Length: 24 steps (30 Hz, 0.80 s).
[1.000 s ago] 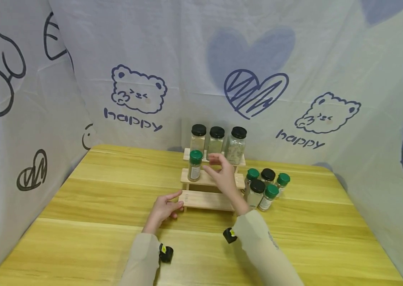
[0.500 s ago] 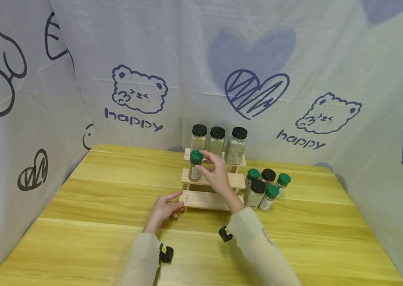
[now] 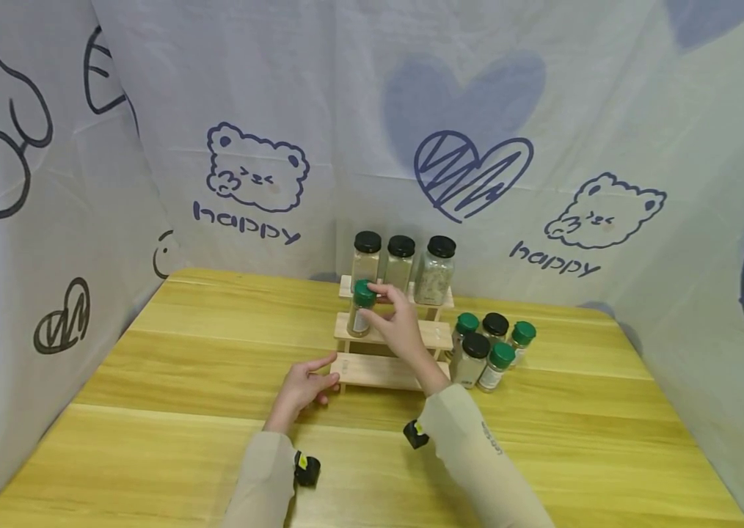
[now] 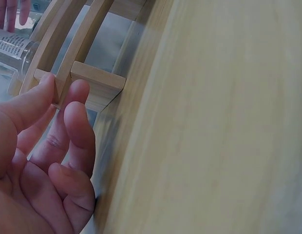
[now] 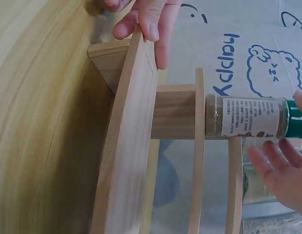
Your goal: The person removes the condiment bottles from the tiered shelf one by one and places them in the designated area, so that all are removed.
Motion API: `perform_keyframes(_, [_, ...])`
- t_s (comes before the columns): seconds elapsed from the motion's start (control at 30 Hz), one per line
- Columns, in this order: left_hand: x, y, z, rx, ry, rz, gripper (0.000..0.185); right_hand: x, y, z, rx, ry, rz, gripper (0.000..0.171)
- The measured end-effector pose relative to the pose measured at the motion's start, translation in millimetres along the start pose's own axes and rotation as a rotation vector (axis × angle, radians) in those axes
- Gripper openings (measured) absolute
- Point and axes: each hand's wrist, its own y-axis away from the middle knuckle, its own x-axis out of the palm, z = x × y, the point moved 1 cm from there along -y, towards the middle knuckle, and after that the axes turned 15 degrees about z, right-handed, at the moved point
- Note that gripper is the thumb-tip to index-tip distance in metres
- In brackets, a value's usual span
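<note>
Resting on the wooden table (image 3: pixel 167 367), the left hand (image 3: pixel 302 389) lies with its fingers straight and relaxed, their tips touching the left end of the lowest step of the small wooden rack (image 3: pixel 381 370); the left wrist view shows those fingers (image 4: pixel 75 117) laid against the step's end block, gripping nothing. Further right, on the rack's middle step near its left end, a green-capped spice jar (image 3: pixel 362 308) stands upright. The right hand (image 3: pixel 398 323) is at this jar, its fingertips curled on the green cap from the right side and pinching it, while the jar's base sits on the step. In the right wrist view the jar (image 5: pixel 246 117) shows a printed label and brown powder inside. Behind it, on the top step, three black-capped jars (image 3: pixel 401 260) stand in a row. To the right of the rack, on the table, a cluster of five more jars (image 3: pixel 489 348) with green and black caps stands close together, just beside the rack's right end.
</note>
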Motion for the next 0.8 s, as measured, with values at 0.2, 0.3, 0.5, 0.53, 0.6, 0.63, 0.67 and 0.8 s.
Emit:
perform_keyframes(0.2, [0.1,-1.2,1.0,0.000,-0.001,-0.001,0.043,1.2,0.5,-3.1,-0.019,-0.056,-0.071,0.028])
perform_keyframes(0.3, [0.0,-1.6,1.6,-0.002,-0.002,-0.001,0.043,2.3,0.7,-4.8,-0.042,-0.059,-0.100,0.025])
perform_keyframes(0.5, [0.9,-0.8,1.4,0.006,-0.010,0.000,0.043,3.3,2.5,-6.3,-0.077,-0.045,-0.120,0.024])
perform_keyframes(0.53, [1.0,-0.5,1.3,0.007,-0.012,0.000,0.043,3.4,2.9,-6.2,-0.078,-0.045,-0.122,0.024])
perform_keyframes(0.6, [1.1,-0.2,1.1,0.008,-0.012,-0.001,0.043,3.4,4.0,-5.9,-0.077,-0.055,-0.127,0.025])
perform_keyframes(0.63, [1.1,-0.2,1.0,0.009,-0.013,-0.001,0.043,3.1,4.6,-5.6,-0.074,-0.060,-0.130,0.025])
perform_keyframes(0.67, [1.0,-0.3,1.1,0.009,-0.014,0.000,0.043,2.8,5.2,-5.4,-0.070,-0.066,-0.133,0.025])
perform_keyframes(0.8, [0.7,-0.9,1.2,0.012,-0.009,-0.002,0.043,0.7,8.1,-4.8,-0.046,-0.103,-0.141,0.025])
